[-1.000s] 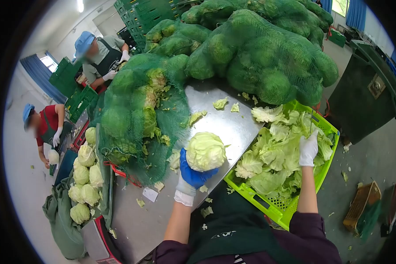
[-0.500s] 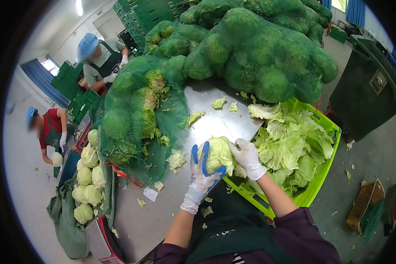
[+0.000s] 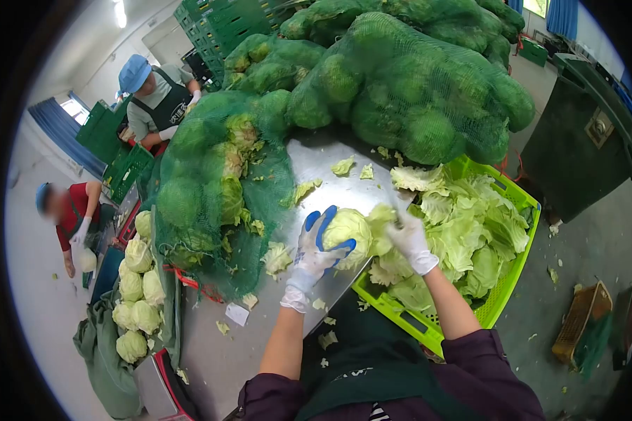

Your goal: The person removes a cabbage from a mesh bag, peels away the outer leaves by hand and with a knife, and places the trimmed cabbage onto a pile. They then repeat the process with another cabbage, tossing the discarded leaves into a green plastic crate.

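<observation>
My left hand point(image 3: 316, 245) cups the cabbage point(image 3: 348, 236) while my right hand point(image 3: 409, 238), now drawn away, pinches a pulled-out leaf point(image 3: 381, 229), so peeling seems to advance.

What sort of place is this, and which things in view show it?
Probably a vegetable packing room: green mesh sacks on a metal table, a lime-green crate of loose leaves, and two co-workers wearing blue caps.

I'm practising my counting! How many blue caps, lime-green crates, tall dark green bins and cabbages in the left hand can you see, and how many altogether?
Blue caps: 2
Lime-green crate: 1
Tall dark green bin: 1
Cabbage in the left hand: 1
Total: 5
</observation>
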`<state>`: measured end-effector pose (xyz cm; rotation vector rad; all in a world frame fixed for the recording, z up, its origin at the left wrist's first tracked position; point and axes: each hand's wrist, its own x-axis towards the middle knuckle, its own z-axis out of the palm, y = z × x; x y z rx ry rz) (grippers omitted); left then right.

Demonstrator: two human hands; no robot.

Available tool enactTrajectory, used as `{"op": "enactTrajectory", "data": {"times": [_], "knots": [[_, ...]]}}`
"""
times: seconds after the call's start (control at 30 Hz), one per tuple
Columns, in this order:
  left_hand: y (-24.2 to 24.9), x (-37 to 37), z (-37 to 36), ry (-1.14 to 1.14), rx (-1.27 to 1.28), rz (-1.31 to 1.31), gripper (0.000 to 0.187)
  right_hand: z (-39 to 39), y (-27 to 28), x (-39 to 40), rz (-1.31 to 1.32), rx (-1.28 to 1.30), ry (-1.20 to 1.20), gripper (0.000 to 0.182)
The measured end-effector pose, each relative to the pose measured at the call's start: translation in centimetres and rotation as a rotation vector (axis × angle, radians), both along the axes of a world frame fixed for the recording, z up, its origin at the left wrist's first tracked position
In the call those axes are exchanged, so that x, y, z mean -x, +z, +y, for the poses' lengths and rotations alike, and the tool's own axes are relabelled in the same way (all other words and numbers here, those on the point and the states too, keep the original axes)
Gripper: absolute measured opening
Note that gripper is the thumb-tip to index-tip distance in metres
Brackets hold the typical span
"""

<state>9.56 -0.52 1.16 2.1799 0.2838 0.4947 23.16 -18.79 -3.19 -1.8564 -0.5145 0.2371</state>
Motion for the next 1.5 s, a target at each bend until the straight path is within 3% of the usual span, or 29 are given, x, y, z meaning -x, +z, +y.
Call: {"op": "enactTrajectory", "data": {"times": [0.03, 0.07, 0.13, 0.17, 0.23, 0.27, 0.33, 0.37, 0.43, 0.5, 0.53, 0.63, 0.7, 0.77, 0.83, 0.9, 0.93, 1.0, 1.13, 1.17, 1.2, 1.23, 1.3, 1.33, 1.37, 1.43, 1.5], "knots": [[0.2, 0.1, 0.0, 0.004, 0.004, 0.002, 0.074, -0.2, -2.0, -1.0, -0.046, -0.063, -0.172, 0.026], [0.3, 0.2, -0.1, 0.014, 0.198, -0.005, 0.073, -1.1, -3.8, -1.9, -0.046, -0.061, -0.169, 0.026], [-0.2, 0.2, 0.6, 0.019, 0.48, -0.03, 0.074, -2.5, -5.2, -3.2, -0.123, 0.36, -0.423, 0.036], [-0.8, 0.3, 1.3, 0.018, 0.478, -0.034, 0.074, -2.6, -5.4, -2.8, -0.127, 0.357, -0.424, 0.036], [-1.5, 0.8, 2.3, 0.04, 0.95, -0.148, 0.068, -2.5, -3.1, -0.3, -0.313, 0.153, -0.531, 0.065], [-1.8, 1.1, 2.5, 0.11, 1.088, -0.165, 0.065, -1.9, -2.6, 0.5, -0.257, 0.135, -0.38, 0.083], [-1.1, 1.0, 1.4, 0.125, 1.006, -0.177, 0.063, 0.3, -0.1, 3.2, -0.156, 0.196, -0.135, 0.085], [-0.9, 1.2, 0.9, 0.148, 0.921, -0.191, 0.061, 1.9, -0.7, 4.4, -0.209, 0.08, -0.091, 0.087], [-2.3, 1.3, 1.7, 0.121, 0.935, -0.221, 0.058, 3.5, -0.8, 5.3, -0.297, 0.195, -0.108, 0.079], [-2.8, 1.5, 2.6, 0.178, 0.977, -0.212, 0.057, 5.1, -1.6, 4.6, 0.43, -0.083, 0.124, 0.066], [-2.8, 1.5, 3.0, 0.185, 0.972, -0.221, 0.057, 5.2, -1.5, 4.7, 0.299, -0.107, -0.004, 0.054], [-3.5, 1.7, 3.9, 0.117, 0.819, -0.219, 0.061, 3.8, -2.5, 2.4, 0.239, -0.018, -0.101, 0.035], [-4.4, 1.7, 5.6, 0.002, 1.239, -0.216, 0.059, 1.7, -7.8, -1.2, -0.067, 0.147, -0.302, 0.031], [-4.7, 2.6, 6.7, -0.1, 1.329, -0.216, 0.067, -2.5, -6.8, -3.3, -0.036, 0.222, -0.412, 0.032], [-3.7, 4.4, 6.2, -0.384, 1.718, -0.247, 0.076, -6.0, -8.3, -6.5, -0.153, 0.538, -0.518, 0.032], [-3.5, 4.8, 4.8, -0.293, 1.728, -0.328, 0.082, -7.6, -4.6, -5.1, -0.217, 0.454, -0.607, 0.053], [-3.4, 5.1, 3.9, -0.287, 1.831, -0.382, 0.082, -7.3, -2.0, -4.0, -0.223, 0.454, -0.596, 0.053], [-4.3, 5.0, 2.9, -0.28, 1.922, -0.454, 0.084, -4.5, 2.9, -0.5, -0.54, 0.167, -0.482, 0.071], [-3.5, 4.6, 0.1, -0.263, 1.867, -0.447, 0.081, 1.0, 5.5, 7.3, -0.506, 0.185, 0.139, 0.099], [-2.8, 4.3, -0.7, -0.174, 1.733, -0.462, 0.08, 2.3, 6.6, 8.8, -0.445, 0.228, 0.264, 0.105], [-2.3, 4.2, -1.3, -0.085, 1.594, -0.475, 0.078, 3.5, 6.7, 9.6, -0.646, 0.218, 0.292, 0.097], [-1.7, 4.4, -1.7, -0.083, 1.593, -0.477, 0.078, 3.7, 5.7, 9.5, -0.646, 0.217, 0.295, 0.097], [-1.1, 4.9, -1.9, -0.072, 1.629, -0.47, 0.08, 4.5, 4.2, 9.1, -0.857, 0.069, 0.391, 0.088], [-1.9, 5.5, -1.3, -0.193, 1.795, -0.47, 0.081, 4.2, 4.8, 9.1, -0.836, 0.019, 0.416, 0.063], [-2.2, 5.9, -1.3, -0.191, 1.796, -0.472, 0.081, 4.2, 4.7, 8.7, -0.836, 0.019, 0.419, 0.063], [-2.0, 6.2, -1.5, -0.249, 1.757, -0.415, 0.08, 3.5, 4.3, 7.3, -0.636, -0.035, 0.347, 0.032], [-2.3, 6.6, -1.8, -0.29, 1.821, -0.401, 0.081, 2.9, 5.7, 5.5, -0.296, -0.06, -0.022, 0.018]]}}
